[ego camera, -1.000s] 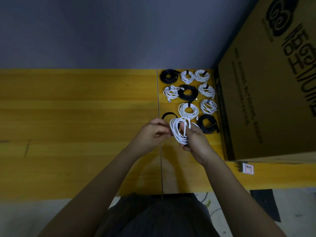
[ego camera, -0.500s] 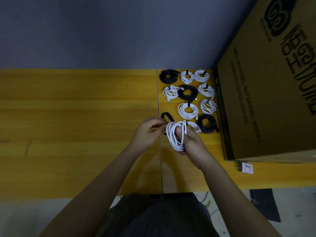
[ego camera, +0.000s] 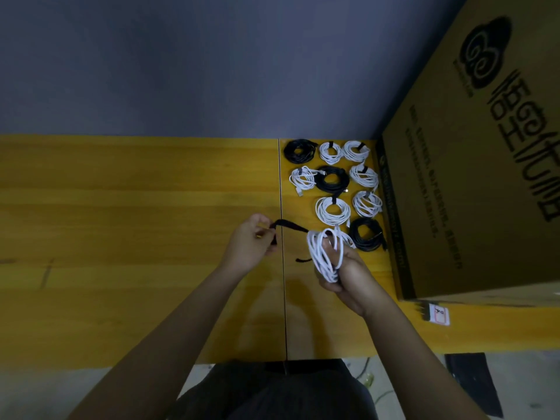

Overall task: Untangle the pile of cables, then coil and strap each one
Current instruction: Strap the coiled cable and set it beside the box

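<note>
My right hand (ego camera: 348, 271) grips a coiled white cable (ego camera: 325, 254) above the yellow table (ego camera: 136, 237). A black strap (ego camera: 291, 227) runs from the coil out to the left, where my left hand (ego camera: 250, 244) pinches its end. The strap's other end (ego camera: 303, 260) hangs loose under the coil. Behind the hands lie several strapped coils in rows, both white ones (ego camera: 332, 210) and black ones (ego camera: 366, 234).
A large cardboard box (ego camera: 472, 183) stands on the table at the right, close to the coils. A small labelled tag (ego camera: 438, 313) lies by its front corner. A seam (ego camera: 283, 298) splits the tabletop in the middle. The grey wall rises behind.
My left hand has moved left, away from the coil, pulling the black strap out taut. My right hand kept hold of the white coil and lowered it slightly.
</note>
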